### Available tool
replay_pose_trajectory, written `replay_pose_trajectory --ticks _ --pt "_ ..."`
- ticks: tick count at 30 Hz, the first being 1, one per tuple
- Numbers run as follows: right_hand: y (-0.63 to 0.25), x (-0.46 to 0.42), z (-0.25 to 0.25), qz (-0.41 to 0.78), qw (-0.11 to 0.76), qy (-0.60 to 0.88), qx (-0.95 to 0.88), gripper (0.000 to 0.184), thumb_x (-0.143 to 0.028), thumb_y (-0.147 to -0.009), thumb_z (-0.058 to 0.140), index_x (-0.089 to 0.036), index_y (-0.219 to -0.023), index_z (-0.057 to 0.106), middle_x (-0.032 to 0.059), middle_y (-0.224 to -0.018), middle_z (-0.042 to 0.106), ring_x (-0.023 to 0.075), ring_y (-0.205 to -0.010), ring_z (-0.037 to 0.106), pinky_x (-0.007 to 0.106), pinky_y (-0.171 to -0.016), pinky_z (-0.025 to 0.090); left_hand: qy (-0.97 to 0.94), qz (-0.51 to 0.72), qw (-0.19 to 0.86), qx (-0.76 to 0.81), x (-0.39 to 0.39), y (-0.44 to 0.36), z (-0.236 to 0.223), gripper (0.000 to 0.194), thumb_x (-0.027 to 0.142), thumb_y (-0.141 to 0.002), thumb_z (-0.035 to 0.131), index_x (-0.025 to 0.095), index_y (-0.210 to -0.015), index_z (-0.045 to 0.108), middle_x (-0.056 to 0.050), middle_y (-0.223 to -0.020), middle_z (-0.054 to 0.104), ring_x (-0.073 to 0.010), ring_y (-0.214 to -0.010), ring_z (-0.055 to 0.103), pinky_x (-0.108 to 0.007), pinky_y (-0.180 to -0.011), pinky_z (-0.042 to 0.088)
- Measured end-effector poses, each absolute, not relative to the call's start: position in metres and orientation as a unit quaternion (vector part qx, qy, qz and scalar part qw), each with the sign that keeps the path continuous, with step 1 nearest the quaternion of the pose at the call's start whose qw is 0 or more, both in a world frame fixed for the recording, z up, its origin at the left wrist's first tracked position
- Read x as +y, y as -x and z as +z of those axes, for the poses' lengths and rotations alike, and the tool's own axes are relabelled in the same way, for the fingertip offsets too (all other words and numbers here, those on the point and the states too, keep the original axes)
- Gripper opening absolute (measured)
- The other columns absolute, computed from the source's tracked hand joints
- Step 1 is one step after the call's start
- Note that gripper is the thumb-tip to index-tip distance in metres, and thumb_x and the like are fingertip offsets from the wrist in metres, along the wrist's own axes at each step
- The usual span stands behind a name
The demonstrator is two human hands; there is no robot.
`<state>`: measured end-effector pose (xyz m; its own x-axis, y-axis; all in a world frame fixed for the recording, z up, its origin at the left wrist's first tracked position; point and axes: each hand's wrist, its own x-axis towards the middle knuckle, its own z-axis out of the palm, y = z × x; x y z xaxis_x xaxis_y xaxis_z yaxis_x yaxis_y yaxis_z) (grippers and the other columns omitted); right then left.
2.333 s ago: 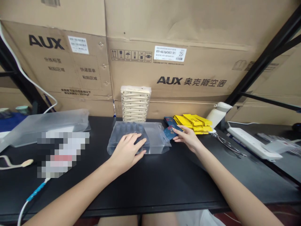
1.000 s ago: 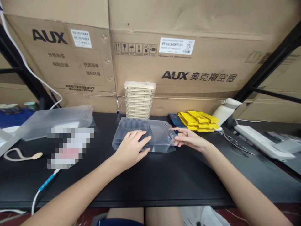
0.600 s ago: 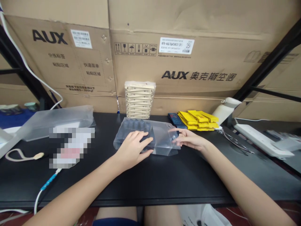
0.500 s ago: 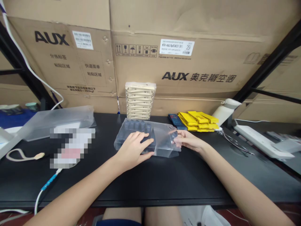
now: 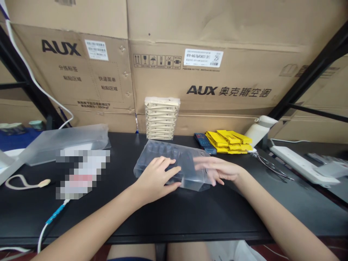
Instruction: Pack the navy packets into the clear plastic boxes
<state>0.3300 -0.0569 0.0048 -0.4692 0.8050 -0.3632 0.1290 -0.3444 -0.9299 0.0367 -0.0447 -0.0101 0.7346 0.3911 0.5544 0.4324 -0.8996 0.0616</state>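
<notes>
A clear frosted plastic bag (image 5: 191,183) lies on the black table in front of me. Several dark blue packets (image 5: 160,149) sit in a row in its left part. My left hand (image 5: 154,177) rests on top of the bag over the packets, fingers spread and lying flat. At the bag's right end, my right hand (image 5: 221,168) has its fingers stretched out, some of them behind the clear film at the opening. I see nothing held in it. Behind the bag stands a clear pack of cream-coloured packets (image 5: 162,117).
Yellow packets (image 5: 228,140) and dark blue ones (image 5: 204,142) lie at the back right, near a white bottle (image 5: 259,132) and a white power strip (image 5: 301,165). On the left are another plastic bag (image 5: 67,141) and a blurred-out phone-like object (image 5: 83,174). Large cardboard boxes (image 5: 231,78) wall the back.
My right hand has let go of the bag's right edge, and its fingers have spread and reached into the opening. My left hand stays on the bag.
</notes>
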Motion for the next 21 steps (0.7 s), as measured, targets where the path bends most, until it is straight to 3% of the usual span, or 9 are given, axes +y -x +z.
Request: replay_pose_trajectory --ticks 5,11,14,17,21 --pt "-0.326 -0.062 0.013 0.738 0.232 0.374 -0.511 0.06 -0.032 -0.086 0.058 -0.023 -0.141 0.036 0.0182 -0.145 0.042 0.016 -0.072 0.072 0.016 -0.041 0.053 0.931 -0.302 0.036 -0.203 -0.046 -0.037 -0.01 0.038 0.043 -0.086 0.057 0.018 -0.114 0.063 -0.012 -0.117 0.062 -0.027 -0.108 0.056 -0.042 -0.091 0.047" --pt "-0.324 -0.062 0.01 0.741 0.216 0.365 -0.52 0.06 -0.03 -0.089 0.053 -0.027 -0.144 0.03 0.0186 -0.148 0.037 0.011 -0.06 0.07 0.017 -0.044 0.053 0.934 -0.287 0.04 -0.208 -0.047 -0.037 -0.008 0.037 0.042 -0.086 0.056 0.018 -0.113 0.061 -0.013 -0.118 0.062 -0.0269 -0.108 0.057 -0.042 -0.09 0.048" --pt "-0.322 -0.062 0.009 0.738 0.218 0.366 -0.524 0.059 -0.031 -0.088 0.054 -0.029 -0.143 0.032 0.018 -0.149 0.035 0.0085 -0.056 0.068 0.017 -0.045 0.053 0.945 -0.264 0.041 -0.187 -0.051 -0.04 -0.008 0.038 0.041 -0.087 0.055 0.016 -0.116 0.058 -0.013 -0.134 0.055 -0.0276 -0.125 0.049 -0.042 -0.102 0.043" --pt "-0.32 -0.061 0.007 0.727 0.239 0.364 -0.532 0.056 -0.031 -0.087 0.056 -0.028 -0.14 0.038 0.0175 -0.147 0.039 0.0066 -0.051 0.066 0.019 -0.046 0.053 0.957 -0.24 0.044 -0.158 -0.054 -0.044 -0.011 0.045 0.041 -0.09 0.049 0.015 -0.126 0.052 -0.01 -0.146 0.045 -0.0253 -0.138 0.037 -0.041 -0.112 0.033" --pt "-0.326 -0.05 0.001 0.63 0.317 0.445 -0.552 0.042 -0.033 -0.084 0.06 -0.016 -0.122 0.057 0.017 -0.125 0.062 0.0044 -0.045 0.058 0.018 -0.045 0.05 0.95 -0.237 0.059 -0.193 -0.053 -0.046 -0.017 0.043 0.033 -0.094 0.043 0.015 -0.132 0.047 -0.009 -0.143 0.049 -0.0226 -0.134 0.044 -0.04 -0.11 0.036"
